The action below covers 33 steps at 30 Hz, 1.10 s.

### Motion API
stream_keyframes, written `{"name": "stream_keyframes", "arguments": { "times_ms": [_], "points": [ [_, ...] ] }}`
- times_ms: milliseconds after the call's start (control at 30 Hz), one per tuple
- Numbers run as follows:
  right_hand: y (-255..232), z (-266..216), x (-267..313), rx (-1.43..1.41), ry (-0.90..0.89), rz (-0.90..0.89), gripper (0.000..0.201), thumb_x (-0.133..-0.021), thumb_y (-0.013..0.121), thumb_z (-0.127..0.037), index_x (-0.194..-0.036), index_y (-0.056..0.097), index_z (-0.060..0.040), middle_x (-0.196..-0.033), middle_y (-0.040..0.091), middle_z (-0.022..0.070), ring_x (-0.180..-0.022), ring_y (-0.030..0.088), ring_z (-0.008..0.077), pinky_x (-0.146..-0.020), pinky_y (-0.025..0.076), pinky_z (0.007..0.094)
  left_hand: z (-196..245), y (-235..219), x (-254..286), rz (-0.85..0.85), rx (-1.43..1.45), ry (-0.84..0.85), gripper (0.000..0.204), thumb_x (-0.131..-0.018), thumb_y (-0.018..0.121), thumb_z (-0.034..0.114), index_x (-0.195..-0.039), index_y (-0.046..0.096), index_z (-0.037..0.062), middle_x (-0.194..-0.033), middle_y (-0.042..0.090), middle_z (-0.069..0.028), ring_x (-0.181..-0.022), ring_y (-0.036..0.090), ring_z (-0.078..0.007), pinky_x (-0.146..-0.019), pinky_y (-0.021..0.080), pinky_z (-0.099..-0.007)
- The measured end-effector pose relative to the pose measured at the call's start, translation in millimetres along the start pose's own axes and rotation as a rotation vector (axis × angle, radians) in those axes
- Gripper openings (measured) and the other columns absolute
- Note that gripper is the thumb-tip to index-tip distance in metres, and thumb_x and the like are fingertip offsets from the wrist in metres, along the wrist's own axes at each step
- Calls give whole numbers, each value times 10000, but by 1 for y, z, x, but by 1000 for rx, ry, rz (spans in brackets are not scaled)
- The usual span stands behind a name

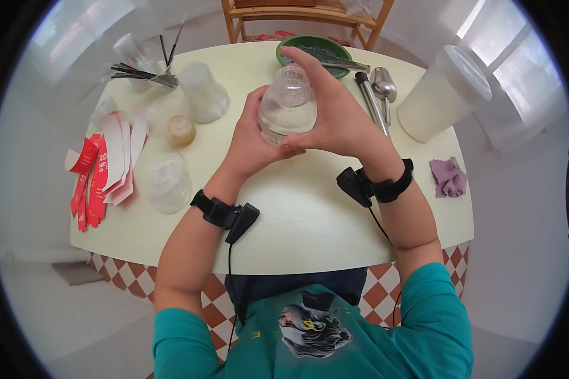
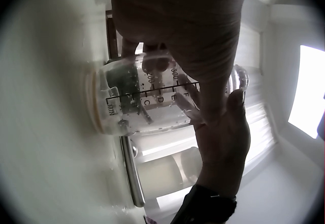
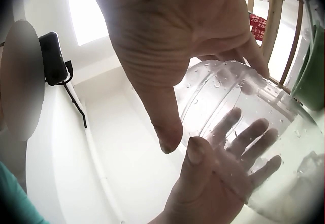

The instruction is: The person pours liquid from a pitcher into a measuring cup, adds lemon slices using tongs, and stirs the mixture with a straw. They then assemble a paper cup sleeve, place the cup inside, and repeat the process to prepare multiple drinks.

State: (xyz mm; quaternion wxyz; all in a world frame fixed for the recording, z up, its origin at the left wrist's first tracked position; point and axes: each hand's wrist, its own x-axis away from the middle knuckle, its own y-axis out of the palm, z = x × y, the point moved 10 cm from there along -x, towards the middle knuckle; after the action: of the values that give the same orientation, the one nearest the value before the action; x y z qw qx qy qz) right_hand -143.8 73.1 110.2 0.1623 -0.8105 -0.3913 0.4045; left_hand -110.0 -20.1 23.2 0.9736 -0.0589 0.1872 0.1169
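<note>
Clear plastic shaker (image 1: 286, 117) is clamped between your left hand (image 1: 251, 140) and right hand (image 1: 336, 112) toward the far edge of the tabletop (image 1: 300, 218), probably light, stiff and wet-slippery, so hug its wide body.

Glossy, plastic-looking shaker (image 1: 287, 115) (wet sheen), shiny metal scoop (image 1: 383, 84), matt cloth (image 1: 449, 178), smooth tabletop (image 1: 316, 221).

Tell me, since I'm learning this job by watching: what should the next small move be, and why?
I'd probably firm up the hold of the left hand and right hand on the clear bottle before tilting it: droplets dot its smooth wall, and though I can't tell whether they lie inside or outside, a damp surface could let it slip.
</note>
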Motion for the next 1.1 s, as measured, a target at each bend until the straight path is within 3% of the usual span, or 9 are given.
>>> {"name": "stream_keyframes", "arguments": {
  "times_ms": [233,300,400,533,733,800,867,900,1100],
  "points": [
    [9,2,2,-13,-120,16,1083,-488,868,-116,-1426,328,-128,-1351,450,140,-1209,489,318,-999,440,400,-8,-13,-3,39,-104,64,1094,-519,923,214,-1401,290,82,-1314,484,-116,-1201,503,-231,-992,450,-367],
    [10,13,3,20,-14,13,1127,-525,908,-249,-1446,276,-100,-1378,440,114,-1274,441,274,-1067,368,384,-11,-13,-3,36,-82,39,1110,-515,924,213,-1409,280,84,-1325,473,-127,-1199,505,-237,-991,449,-369],
    [12,20,2,0,0,32,1097,-531,882,-194,-1441,277,-103,-1358,445,138,-1269,445,269,-1050,390,386,-13,-13,-3,35,-67,-14,1133,-512,923,220,-1422,262,85,-1330,458,-142,-1193,503,-248,-988,445,-380],
    [-12,25,0,-45,-39,246,1017,-558,822,-137,-1419,282,-112,-1295,474,148,-1186,511,266,-979,453,365,-18,-21,-1,74,-142,-32,1137,-528,914,261,-1431,247,80,-1289,463,-145,-1176,490,-258,-989,427,-408],
    [-96,64,5,-934,77,391,919,-691,790,-76,-1416,225,-102,-1257,470,173,-1143,527,315,-933,482,450,-14,-33,1,164,-154,53,724,-868,648,363,-1400,290,27,-1263,460,-141,-1164,468,-222,-954,425,-366],
    [-97,54,8,-903,123,395,938,-665,791,-48,-1414,229,-88,-1242,485,170,-1140,534,298,-936,485,425,-16,-30,-1,143,-32,88,619,-916,587,329,-1377,323,11,-1228,477,-136,-1115,485,-201,-948,422,-335],
    [-102,15,9,4,62,469,953,-641,801,-61,-1410,238,-66,-1226,504,166,-1129,543,285,-942,485,405,-15,-31,-1,163,-59,93,569,-938,549,315,-1366,336,6,-1211,483,-133,-1092,493,-192,-948,419,-329],
    [-96,18,5,-257,-25,429,974,-616,816,-84,-1412,255,-84,-1235,511,163,-1122,551,272,-932,494,388,-14,-33,0,183,-80,99,521,-961,511,301,-1356,350,1,-1195,490,-130,-1070,501,-184,-947,416,-324],
    [-78,11,2,-343,-41,326,987,-605,816,-96,-1419,258,-111,-1230,519,166,-1136,552,273,-941,497,396,-20,-43,2,252,-66,25,478,-994,449,349,-1322,393,6,-1149,525,-92,-1006,539,-156,-879,416,-288]
  ]
}}
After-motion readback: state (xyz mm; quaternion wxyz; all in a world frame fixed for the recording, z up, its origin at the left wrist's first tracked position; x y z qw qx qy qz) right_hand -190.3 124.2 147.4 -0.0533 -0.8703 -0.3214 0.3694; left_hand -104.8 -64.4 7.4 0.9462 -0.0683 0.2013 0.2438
